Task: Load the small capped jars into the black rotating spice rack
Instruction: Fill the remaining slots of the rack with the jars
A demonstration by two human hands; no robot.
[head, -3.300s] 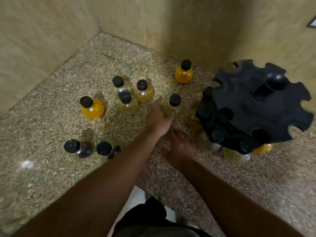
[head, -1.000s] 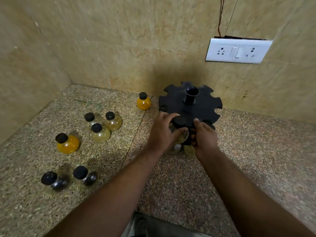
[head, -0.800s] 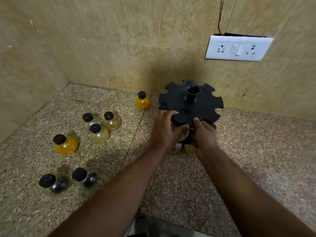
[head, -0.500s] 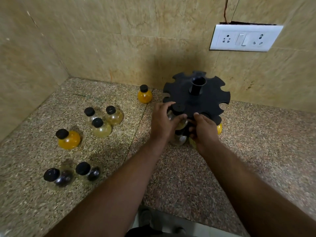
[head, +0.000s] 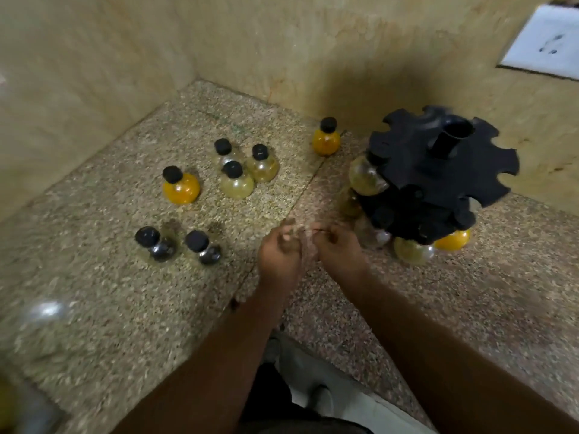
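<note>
The black rotating spice rack (head: 438, 173) stands at the right, near the back wall. A pale yellow jar (head: 366, 177) hangs in a slot on its upper tier's left edge. Lower slots hold more jars, among them an orange one (head: 452, 241) and a yellowish one (head: 412, 252). Loose capped jars stand on the counter: an orange jar (head: 326, 140) at the back, three pale ones (head: 236, 181) together, another orange jar (head: 181, 186), and two dark jars (head: 155, 244). My left hand (head: 279, 258) and my right hand (head: 340, 252) hover side by side in front of the rack, blurred, holding nothing.
The speckled granite counter (head: 470, 308) fills a corner between two beige tiled walls. A white switch plate (head: 545, 42) sits on the back wall at top right. The counter's front edge runs below my forearms, with floor beneath.
Both hands have let go of the pale jar, now hanging in the rack's upper tier, and drawn back toward me. The camera has tilted down and left.
</note>
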